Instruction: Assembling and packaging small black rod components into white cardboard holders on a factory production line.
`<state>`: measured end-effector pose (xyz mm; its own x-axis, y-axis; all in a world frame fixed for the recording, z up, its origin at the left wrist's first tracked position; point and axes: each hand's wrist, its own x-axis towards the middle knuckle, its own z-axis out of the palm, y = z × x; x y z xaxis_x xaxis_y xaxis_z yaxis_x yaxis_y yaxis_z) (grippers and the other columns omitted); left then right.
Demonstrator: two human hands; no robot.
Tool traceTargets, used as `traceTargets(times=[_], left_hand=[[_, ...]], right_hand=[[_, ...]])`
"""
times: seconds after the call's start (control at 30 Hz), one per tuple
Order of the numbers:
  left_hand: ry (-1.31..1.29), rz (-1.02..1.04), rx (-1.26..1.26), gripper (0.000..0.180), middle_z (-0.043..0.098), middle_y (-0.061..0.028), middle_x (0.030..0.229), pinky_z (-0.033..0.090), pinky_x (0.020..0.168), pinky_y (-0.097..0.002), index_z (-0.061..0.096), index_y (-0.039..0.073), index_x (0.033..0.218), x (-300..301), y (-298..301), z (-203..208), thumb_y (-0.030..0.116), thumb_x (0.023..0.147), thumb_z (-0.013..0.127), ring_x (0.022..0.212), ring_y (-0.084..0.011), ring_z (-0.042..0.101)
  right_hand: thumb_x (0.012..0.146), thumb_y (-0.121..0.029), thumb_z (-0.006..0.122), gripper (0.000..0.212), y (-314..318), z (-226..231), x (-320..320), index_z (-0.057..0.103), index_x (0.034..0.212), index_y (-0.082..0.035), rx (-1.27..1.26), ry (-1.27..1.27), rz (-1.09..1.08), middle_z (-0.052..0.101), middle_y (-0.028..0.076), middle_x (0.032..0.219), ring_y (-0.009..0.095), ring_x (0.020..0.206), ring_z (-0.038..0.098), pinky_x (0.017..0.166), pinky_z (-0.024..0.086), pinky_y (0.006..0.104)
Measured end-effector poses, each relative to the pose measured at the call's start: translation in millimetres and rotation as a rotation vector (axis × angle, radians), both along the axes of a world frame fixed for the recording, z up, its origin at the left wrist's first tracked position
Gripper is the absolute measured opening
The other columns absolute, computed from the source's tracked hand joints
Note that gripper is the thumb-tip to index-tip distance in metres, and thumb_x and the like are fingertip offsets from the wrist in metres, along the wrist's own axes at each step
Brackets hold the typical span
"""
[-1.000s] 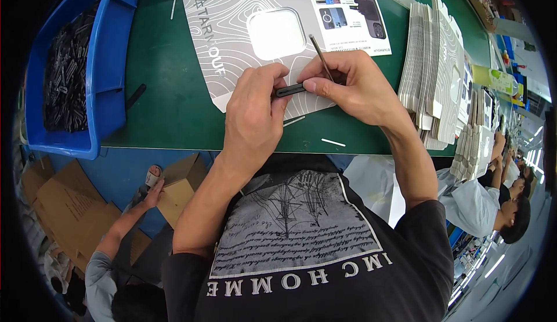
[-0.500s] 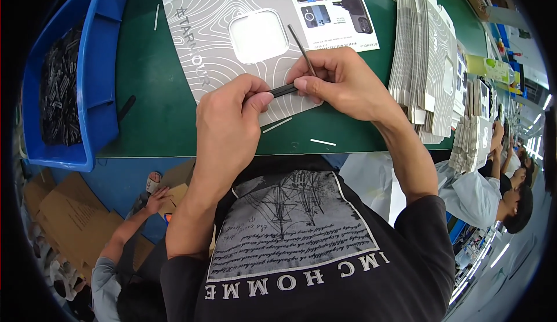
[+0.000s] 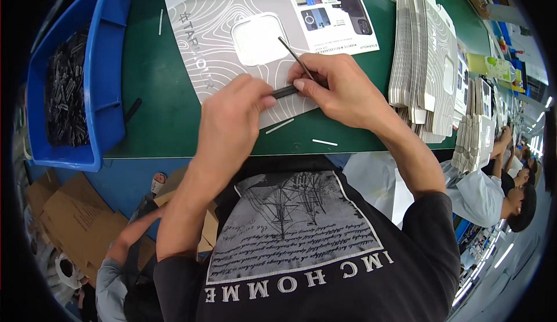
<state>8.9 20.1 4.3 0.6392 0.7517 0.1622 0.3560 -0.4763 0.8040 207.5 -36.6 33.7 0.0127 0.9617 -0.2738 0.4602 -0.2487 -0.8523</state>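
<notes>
Black strip (image 3: 285, 91), white-lined grey card (image 3: 295, 32)

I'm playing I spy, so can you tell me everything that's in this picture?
Table: one, green, under the work
Bin: at least one, blue, left
Pieces: many, black, inside the bin
Loose piece: one, black, beside the bin
Card: one, grey and white, table middle
Stacks: at least two, grey and white, right
Strips: at least three, white, on the table
Cardboard: several, brown, lower left
People: several, mixed clothes, right and lower left
Held piece: one, black, between both hands
Rod: one, dark, right hand
Shirt: one, dark, bottom
Hands: two, bare, above the card
</notes>
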Motion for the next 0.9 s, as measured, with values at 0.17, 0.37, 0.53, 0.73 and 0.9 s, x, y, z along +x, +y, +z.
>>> traceTargets(times=[0.17,0.37,0.53,0.73,0.9], left_hand=[[-0.095,-0.011,0.287,0.014,0.060,-0.0051,0.090,0.046,0.066,-0.0323,0.066,0.000,0.087,-2.3,-2.3,-12.8,-0.008,0.076,0.070,0.074,-0.0217,0.053],[0.001,0.000,0.368,0.017,0.058,-0.0053,0.089,0.045,0.066,-0.0321,0.065,0.001,0.087,0.9,-7.9,-17.3,-0.008,0.074,0.070,0.075,-0.0219,0.051],[-0.117,0.000,0.201,0.020,0.056,-0.0068,0.088,0.045,0.067,-0.0333,0.063,0.001,0.089,-5.6,-7.1,-19.5,-0.009,0.074,0.070,0.076,-0.0228,0.050],[-0.017,-0.014,0.226,0.020,0.056,-0.0081,0.087,0.046,0.069,-0.0350,0.062,0.000,0.091,-3.2,-10.4,-14.3,-0.009,0.074,0.069,0.076,-0.0236,0.052],[0.044,-0.056,0.104,0.027,0.060,-0.0087,0.093,0.048,0.072,-0.0369,0.063,-0.001,0.098,-6.4,-2.7,-13.4,-0.011,0.073,0.069,0.077,-0.0253,0.054]], right_hand=[[0.084,0.007,0.065,0.006,-8.0,-3.3,7.9,0.066,0.088,0.003,0.146,-0.044,0.084,0.060,0.004,0.075,0.012,0.061,0.045,0.057,0.037,0.0252],[0.081,0.009,0.068,0.009,-10.0,-12.9,0.7,0.066,0.088,0.004,0.300,-0.269,0.177,0.062,0.008,0.084,0.019,0.063,0.050,0.058,0.041,0.0295],[0.081,0.009,0.068,0.009,-5.0,-15.7,4.2,0.065,0.088,0.005,0.338,-0.168,0.145,0.061,0.009,0.087,0.022,0.064,0.052,0.059,0.043,0.0326],[0.082,0.007,0.067,0.009,-7.9,-6.8,0.3,0.066,0.091,0.005,0.234,-0.329,0.229,0.060,0.009,0.086,0.023,0.065,0.052,0.059,0.042,0.0332],[0.084,0.005,0.066,0.011,-1.2,-4.8,6.2,0.068,0.095,0.004,0.313,-0.263,0.229,0.060,0.010,0.088,0.023,0.065,0.052,0.058,0.042,0.0339]])
